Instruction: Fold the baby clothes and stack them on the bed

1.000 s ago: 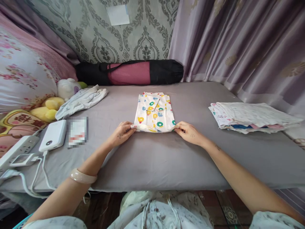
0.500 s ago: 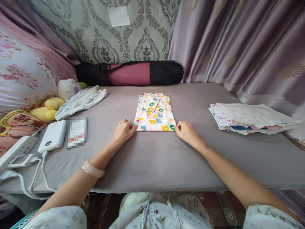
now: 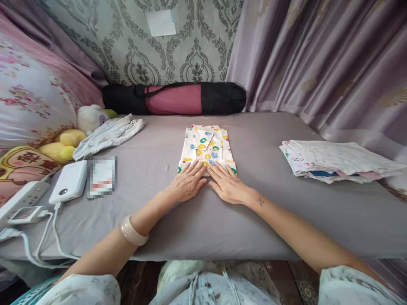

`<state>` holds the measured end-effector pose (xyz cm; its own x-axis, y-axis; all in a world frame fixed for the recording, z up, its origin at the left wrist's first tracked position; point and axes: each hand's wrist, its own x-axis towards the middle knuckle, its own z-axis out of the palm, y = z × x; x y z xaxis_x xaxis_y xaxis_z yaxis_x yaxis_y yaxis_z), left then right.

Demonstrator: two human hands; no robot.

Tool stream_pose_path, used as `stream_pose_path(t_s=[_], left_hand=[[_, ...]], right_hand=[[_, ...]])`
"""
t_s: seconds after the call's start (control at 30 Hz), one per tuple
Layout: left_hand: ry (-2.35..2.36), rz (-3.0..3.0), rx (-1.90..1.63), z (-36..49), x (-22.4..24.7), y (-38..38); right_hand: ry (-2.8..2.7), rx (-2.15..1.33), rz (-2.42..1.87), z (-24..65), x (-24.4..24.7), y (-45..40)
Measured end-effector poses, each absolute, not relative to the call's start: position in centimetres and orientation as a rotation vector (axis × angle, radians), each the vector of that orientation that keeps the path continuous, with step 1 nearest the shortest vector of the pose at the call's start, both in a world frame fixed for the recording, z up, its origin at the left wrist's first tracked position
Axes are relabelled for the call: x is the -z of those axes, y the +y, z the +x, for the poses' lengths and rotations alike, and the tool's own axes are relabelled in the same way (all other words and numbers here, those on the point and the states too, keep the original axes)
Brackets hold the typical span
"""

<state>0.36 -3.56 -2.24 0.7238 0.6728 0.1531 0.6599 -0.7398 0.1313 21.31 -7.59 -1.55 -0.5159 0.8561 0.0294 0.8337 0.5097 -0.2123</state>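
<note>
A white garment with a colourful print (image 3: pixel 206 142) lies folded on the grey sheet (image 3: pixel 152 140), its sleeves folded inward over the middle. My left hand (image 3: pixel 187 182) rests flat on the garment's near edge, fingers spread. Beside it my right hand (image 3: pixel 226 182) also lies flat there, fingers spread and pointing away from me. The two hands are close together, and between them they cover much of the near folded band. Neither hand grips anything.
A stack of folded clothes (image 3: pixel 337 159) lies on the right. On the left are a crumpled white cloth (image 3: pixel 110 135), plush toys (image 3: pixel 63 144), a white power bank (image 3: pixel 69 181), a power strip (image 3: pixel 22 197) and cables. A black and pink rolled bag (image 3: pixel 173 99) lies along the wall.
Both hands have let go of the garment's near corners and moved inward. They now lie flat on its near edge, with their fingers opened out.
</note>
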Motion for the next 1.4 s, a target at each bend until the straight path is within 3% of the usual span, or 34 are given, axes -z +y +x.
stream_pose_path(t_s=[0.27,0.43,0.57,0.77,0.97,1.13,1.4], left_hand=[[1.256,2.659,0.04,0.2,3.1,-3.2],[1.232,2.725,-0.117,0.5,1.8,-2.4],[1.252,2.811,-0.315,1.3,2.0,-0.8],[1.316,2.729,-0.125,1.6,4.4,1.2],[1.246,2.664,-0.042,1.2,4.0,1.5],[1.381,2.683,-0.203,0.2,3.9,1.8],[1.426,2.59,-0.13,-0.9,4.4,2.4]], right_hand=[[-2.608,-0.444,-1.562,21.7,1.6,-6.9],[-2.586,-0.488,-1.594,21.3,0.2,-5.8],[-2.582,-0.226,-1.448,21.1,0.6,-3.5],[-2.662,-0.21,-1.335,21.9,3.1,-1.4],[-2.672,-0.32,-1.35,22.2,3.4,-1.0],[-2.427,-0.277,-1.583,23.0,3.1,-0.6],[-2.405,-0.222,-1.756,23.7,4.1,-0.5]])
